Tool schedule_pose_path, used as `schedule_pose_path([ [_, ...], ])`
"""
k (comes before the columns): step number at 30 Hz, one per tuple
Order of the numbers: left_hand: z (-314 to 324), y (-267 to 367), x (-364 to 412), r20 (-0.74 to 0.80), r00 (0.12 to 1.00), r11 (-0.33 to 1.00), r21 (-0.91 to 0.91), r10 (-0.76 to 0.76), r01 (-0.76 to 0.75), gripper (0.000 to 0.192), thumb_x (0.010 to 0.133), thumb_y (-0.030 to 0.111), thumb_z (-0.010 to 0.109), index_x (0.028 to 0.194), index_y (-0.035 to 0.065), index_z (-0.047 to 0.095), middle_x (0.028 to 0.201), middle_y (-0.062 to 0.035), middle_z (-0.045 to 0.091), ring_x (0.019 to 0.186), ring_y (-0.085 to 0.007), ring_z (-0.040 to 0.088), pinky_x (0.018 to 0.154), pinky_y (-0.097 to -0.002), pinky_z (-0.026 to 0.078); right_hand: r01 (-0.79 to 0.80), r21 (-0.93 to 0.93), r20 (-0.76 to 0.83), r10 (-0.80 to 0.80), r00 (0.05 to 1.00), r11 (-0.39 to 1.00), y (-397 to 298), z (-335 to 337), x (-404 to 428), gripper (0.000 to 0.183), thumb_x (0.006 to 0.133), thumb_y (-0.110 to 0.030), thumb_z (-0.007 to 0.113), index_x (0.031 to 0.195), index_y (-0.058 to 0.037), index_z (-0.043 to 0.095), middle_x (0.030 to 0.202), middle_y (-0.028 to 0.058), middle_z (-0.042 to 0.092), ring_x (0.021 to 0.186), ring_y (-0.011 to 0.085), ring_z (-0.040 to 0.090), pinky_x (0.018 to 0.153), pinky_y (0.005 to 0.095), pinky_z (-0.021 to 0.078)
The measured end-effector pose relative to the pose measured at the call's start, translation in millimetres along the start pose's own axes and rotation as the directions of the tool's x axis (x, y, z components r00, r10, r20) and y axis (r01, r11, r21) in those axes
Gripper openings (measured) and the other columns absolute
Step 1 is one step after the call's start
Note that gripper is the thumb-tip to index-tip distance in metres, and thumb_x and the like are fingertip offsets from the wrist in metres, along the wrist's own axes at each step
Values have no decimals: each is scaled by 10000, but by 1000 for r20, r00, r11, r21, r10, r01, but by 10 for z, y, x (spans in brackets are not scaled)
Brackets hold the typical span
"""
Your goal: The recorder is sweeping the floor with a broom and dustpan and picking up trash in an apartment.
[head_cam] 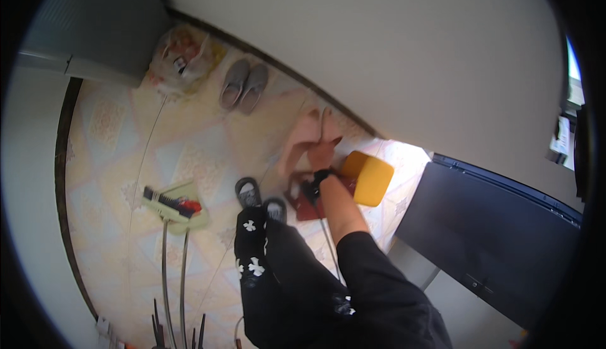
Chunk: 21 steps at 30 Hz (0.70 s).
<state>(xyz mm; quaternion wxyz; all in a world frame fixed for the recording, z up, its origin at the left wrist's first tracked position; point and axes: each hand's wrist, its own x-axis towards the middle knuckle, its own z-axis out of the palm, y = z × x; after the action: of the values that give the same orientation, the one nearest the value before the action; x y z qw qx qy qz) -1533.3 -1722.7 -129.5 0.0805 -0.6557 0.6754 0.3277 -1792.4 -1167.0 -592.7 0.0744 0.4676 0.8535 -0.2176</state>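
My right hand [321,154], blurred and with a black band at the wrist, reaches down from the right. Its fingers are around the lower part of a pair of pink slippers [303,133], which look lifted or just above the tiled floor. Just right of and below it are a yellow panel [375,180] and a red part [310,209], seemingly a small stool or chair. A dark cable hangs near the wrist. My left hand is out of view.
Grey slippers [244,86] and a filled plastic bag [182,62] lie near the wall. A green dustpan [196,204] with a brush stands left of my feet, with metal poles below it. A dark flat panel [487,235] is at the right.
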Motion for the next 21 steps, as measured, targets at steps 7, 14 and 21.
schedule_pose_path([
  [7, -89, 178, 1, -33, 999, 999, 28, -30, 31, 415, 848, 442, 458, 994, 54, 483, 781, -82, 506, 647, -169, 451, 573, -329, 349, -28, -148, 56, 37, 998, 989, -117, 177, 102, 321, 768, -187, 494, 979, 14, 629, 1002, 315, 538, 928, 442, 523, 839, 458, 442],
  [14, -98, 325, -18, -86, 994, 997, 44, -60, 64, 389, 822, 452, 461, 880, 68, 492, 674, -63, 488, 536, -156, 427, 465, -302, 317, -30, -173, 127, 52, 991, 984, -164, 665, 315, 338, 790, -195, 480, 1042, -21, 623, 1122, 305, 479, 973, 432, 510, 885, 441, 422],
  [21, -113, 458, -100, -153, 980, 989, 58, -126, 136, 382, 796, 462, 465, 765, 83, 500, 567, -45, 470, 426, -144, 403, 356, -275, 284, -30, -96, -27, 28, 999, 995, -30, 1474, 752, 364, 788, -250, 535, 1072, -25, 573, 1070, 295, 470, 965, 454, 488, 839, 475, 428],
])
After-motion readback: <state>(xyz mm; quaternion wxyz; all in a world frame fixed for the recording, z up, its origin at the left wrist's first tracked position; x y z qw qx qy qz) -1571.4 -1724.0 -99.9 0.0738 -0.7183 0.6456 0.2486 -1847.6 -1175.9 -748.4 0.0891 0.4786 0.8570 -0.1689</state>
